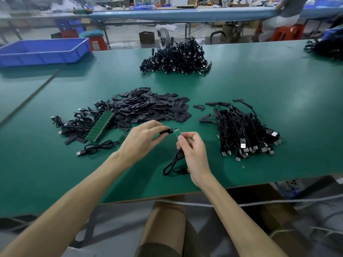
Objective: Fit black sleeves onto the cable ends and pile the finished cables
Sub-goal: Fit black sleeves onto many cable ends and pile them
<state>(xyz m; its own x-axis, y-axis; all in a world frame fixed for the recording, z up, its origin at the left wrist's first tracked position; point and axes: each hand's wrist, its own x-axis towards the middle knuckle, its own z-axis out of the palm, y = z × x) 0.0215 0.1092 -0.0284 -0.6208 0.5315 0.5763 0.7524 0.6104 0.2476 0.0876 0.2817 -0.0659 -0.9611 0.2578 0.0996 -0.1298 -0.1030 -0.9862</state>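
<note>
My left hand [143,139] pinches a black sleeve [166,131], its open end facing right. My right hand [192,151] pinches the small green board end [176,132] of a black cable [175,163], just right of the sleeve's mouth. The cable hangs below that hand and its USB plug lies on the green table [259,89]. A heap of loose black sleeves [150,107] lies behind my hands. A pile of sleeved cables [245,134] sits to the right.
Unsleeved cables with a green board strip [100,127] lie at the left, one single cable [96,147] nearer me. Another cable heap [176,58] sits farther back, and a blue tray [42,51] at the far left. A seated person works at the back right.
</note>
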